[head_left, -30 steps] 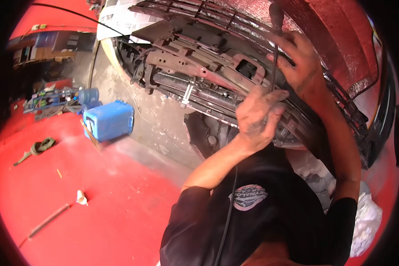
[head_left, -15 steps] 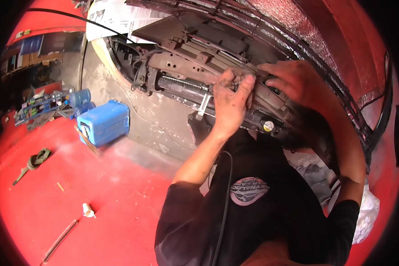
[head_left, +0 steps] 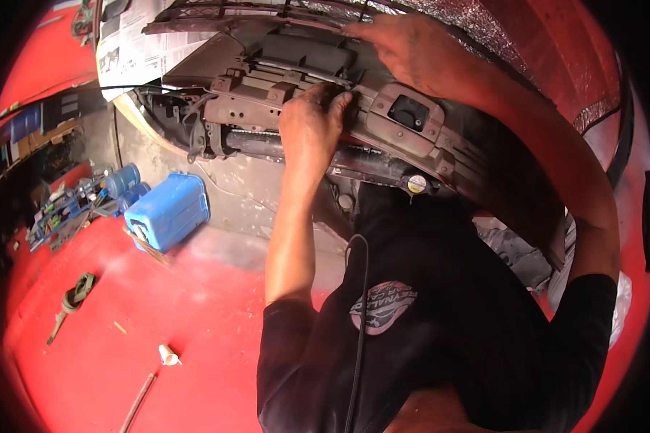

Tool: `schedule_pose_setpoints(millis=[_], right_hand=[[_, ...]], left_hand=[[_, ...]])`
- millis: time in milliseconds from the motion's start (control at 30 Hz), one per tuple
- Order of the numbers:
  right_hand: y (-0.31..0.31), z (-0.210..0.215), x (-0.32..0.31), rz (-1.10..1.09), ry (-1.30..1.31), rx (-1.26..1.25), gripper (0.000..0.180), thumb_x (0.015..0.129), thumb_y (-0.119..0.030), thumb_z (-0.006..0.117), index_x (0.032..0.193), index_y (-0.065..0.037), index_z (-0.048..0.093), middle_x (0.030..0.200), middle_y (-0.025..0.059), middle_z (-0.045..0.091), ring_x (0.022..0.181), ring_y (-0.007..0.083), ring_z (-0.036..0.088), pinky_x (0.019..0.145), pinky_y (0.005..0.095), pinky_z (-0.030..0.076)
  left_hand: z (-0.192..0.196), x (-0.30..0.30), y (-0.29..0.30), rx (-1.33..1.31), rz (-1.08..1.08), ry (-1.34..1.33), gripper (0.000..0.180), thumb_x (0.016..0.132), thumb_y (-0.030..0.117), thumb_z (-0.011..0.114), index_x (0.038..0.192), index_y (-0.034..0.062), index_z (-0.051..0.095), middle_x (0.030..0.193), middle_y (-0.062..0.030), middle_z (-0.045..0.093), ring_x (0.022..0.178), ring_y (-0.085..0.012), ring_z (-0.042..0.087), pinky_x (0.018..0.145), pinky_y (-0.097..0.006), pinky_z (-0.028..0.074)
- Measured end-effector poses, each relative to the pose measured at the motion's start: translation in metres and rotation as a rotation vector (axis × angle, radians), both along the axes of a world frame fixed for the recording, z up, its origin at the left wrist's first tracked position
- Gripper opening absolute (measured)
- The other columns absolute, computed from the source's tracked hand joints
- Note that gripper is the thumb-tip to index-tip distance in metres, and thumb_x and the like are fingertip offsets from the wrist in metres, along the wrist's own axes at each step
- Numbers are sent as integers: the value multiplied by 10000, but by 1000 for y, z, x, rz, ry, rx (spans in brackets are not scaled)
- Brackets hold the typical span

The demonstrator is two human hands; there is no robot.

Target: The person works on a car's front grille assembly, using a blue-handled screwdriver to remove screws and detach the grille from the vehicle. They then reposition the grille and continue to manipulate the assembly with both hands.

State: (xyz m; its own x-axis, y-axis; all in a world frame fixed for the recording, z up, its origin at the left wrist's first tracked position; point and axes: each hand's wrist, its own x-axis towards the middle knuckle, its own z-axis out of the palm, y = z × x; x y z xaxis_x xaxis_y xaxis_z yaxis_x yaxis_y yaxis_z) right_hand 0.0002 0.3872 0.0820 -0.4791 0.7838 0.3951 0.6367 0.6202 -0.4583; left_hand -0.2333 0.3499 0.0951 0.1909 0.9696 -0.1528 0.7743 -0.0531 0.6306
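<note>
Across the front of an opened-up car lies a dusty grey-brown panel (head_left: 440, 148) with a rectangular cutout and several rivet-like fasteners. My left hand (head_left: 312, 119) rests on its left part, thumb raised, the other fingers curled over and partly hidden; whatever they pinch is out of sight. Farther up, my right hand (head_left: 412, 54) reaches across the panel with fingers stretched out. Its fingertips are at the black slatted grille (head_left: 217, 20); I cannot tell whether they touch it. Below the panel runs a dark radiator (head_left: 256, 144) with a round pale cap (head_left: 416, 184).
Newspaper sheets (head_left: 141, 47) cover part of the car at upper left. A blue plastic container (head_left: 167, 211) stands by the wall. On the red floor lie a strap (head_left: 71, 303), a white cup (head_left: 168, 354) and a rod (head_left: 139, 403). A thin cable (head_left: 360, 317) hangs down my dark shirt.
My hands, close together before, have come apart. The left has shifted left along the panel; the right has moved up and left toward the grille, uncovering the cutout.
</note>
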Motion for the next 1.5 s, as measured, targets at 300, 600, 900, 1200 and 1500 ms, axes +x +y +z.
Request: schedule_pose_setpoints(millis=[300, 600, 900, 1200, 1500], right_hand=[[-15, -3, -11, -127, 324, -1045, 407, 1012, -153, 569, 1416, -133, 621, 654, 44, 587, 540, 96, 539, 510, 267, 440], [-16, -27, -16, -48, 316, -822, 403, 1004, -162, 603, 1406, -145, 634, 638, 36, 515, 590, 78, 456, 577, 299, 423], [-12, -22, -14, -45, 352, -963, 388, 989, -151, 633, 1376, -133, 658, 648, 39, 514, 621, 68, 447, 606, 280, 438], [-6, -9, -12, 12, 316, -999, 395, 971, -105, 583, 1358, -73, 654, 691, 144, 554, 621, 145, 490, 659, 344, 475], [-6, -27, -14, 106, 261, -862, 411, 978, -112, 573, 1381, -62, 630, 673, 182, 525, 592, 211, 521, 664, 378, 477]], left_hand=[[7, 6, 30, -238, -49, 26, 350, 866, 271, 789, 1015, -43, 753, 819, -235, 734, 763, -359, 737, 724, -406, 542], [-6, 5, 25, -325, 100, -179, 406, 854, 275, 797, 1007, -95, 734, 826, -268, 729, 779, -358, 739, 735, -419, 542], [-8, 5, 28, -297, 39, -61, 406, 851, 285, 795, 1015, -82, 739, 835, -284, 716, 815, -407, 729, 755, -432, 545], [-8, 6, 29, -235, -30, -18, 337, 887, 287, 763, 875, -44, 704, 709, -263, 651, 756, -463, 661, 697, -486, 509], [-10, 7, 34, -213, -77, 27, 362, 885, 306, 767, 845, -41, 669, 679, -266, 622, 744, -481, 637, 671, -512, 491]])
